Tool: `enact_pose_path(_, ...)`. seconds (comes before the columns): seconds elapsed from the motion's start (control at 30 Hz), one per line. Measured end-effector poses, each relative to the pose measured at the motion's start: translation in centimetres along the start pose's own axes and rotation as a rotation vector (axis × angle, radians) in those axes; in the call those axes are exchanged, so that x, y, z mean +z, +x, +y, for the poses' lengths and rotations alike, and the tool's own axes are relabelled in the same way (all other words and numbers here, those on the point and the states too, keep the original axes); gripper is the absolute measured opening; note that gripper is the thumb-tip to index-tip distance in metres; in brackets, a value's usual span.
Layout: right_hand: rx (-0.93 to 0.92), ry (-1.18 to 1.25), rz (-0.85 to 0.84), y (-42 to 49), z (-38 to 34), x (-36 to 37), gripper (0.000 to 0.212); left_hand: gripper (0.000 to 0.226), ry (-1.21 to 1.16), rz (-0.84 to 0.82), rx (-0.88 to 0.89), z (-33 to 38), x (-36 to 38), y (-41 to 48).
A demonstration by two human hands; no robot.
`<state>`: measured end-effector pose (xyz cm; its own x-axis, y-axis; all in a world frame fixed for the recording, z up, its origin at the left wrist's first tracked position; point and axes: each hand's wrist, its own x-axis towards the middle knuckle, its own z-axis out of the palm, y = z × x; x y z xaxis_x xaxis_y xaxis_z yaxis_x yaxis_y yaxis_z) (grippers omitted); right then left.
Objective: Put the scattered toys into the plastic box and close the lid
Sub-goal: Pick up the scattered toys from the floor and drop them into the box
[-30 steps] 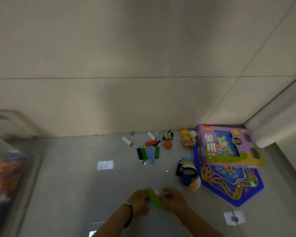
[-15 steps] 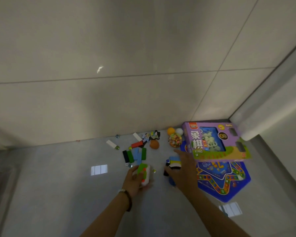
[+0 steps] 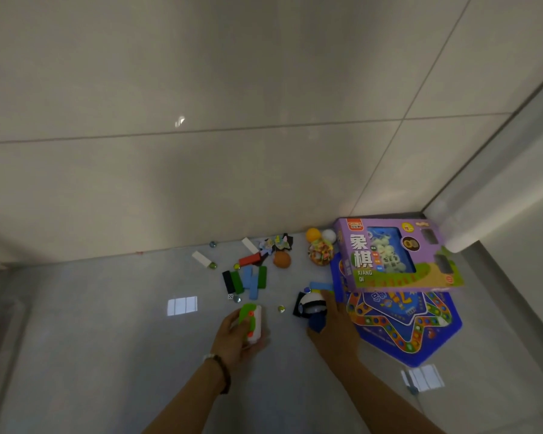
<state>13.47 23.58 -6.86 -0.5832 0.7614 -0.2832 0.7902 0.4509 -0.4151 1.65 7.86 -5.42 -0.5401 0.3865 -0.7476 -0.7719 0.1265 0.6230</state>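
Fingers (image 3: 231,321) of the left hand (image 3: 237,338) curl round a green-and-white toy (image 3: 250,319); those of the right hand (image 3: 334,327) seem (the light is dim) to close on a blue toy (image 3: 316,322) beside a black-and-white ball (image 3: 311,303). Both forearms reach down to the grey floor (image 3: 107,339). Beyond lie coloured blocks (image 3: 248,280) and a purple chess box (image 3: 358,258), pale round pieces (image 3: 386,249) in its window, resting on a blue game board (image 3: 405,327).

Dim, soft-focus view with wide-angle bending at the edges and bright window glare patches on the floor (image 3: 107,339).
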Motion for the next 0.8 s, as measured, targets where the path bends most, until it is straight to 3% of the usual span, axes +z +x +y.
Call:
enact_pose_path(0.1,0.034,0.119,-0.029,0.2,0.2,0.5,0.074,0.035,0.027,0.019,0.012,0.0,-0.2,0.0)
enact_pose_path(0.27,0.101,0.754,-0.084,-0.8,-1.9,-1.1,0.050,0.036,0.026,0.035,0.029,0.9,-0.8,-0.2)
enact_pose_path(0.4,0.214,1.110,-0.350,-3.1,-5.9,-4.0,0.054,0.035,0.040,0.013,0.069,3.4,-1.9,-1.9)
enact_pose_path(0.5,0.130,1.165,-0.452,-4.0,-11.2,-6.6,0.044,0.032,0.023,-0.032,0.173,7.9,-3.7,-4.8)
enact_pose_path(0.63,0.010,1.137,-0.552,-5.7,-21.1,-7.9,0.068,0.025,-0.049,0.000,0.351,15.3,-8.4,-10.8)
enact_pose_path(0.8,-0.157,1.078,-0.731,-11.6,-34.8,-6.4,0.046,0.021,-0.073,0.168,0.594,21.2,-18.4,-18.6)
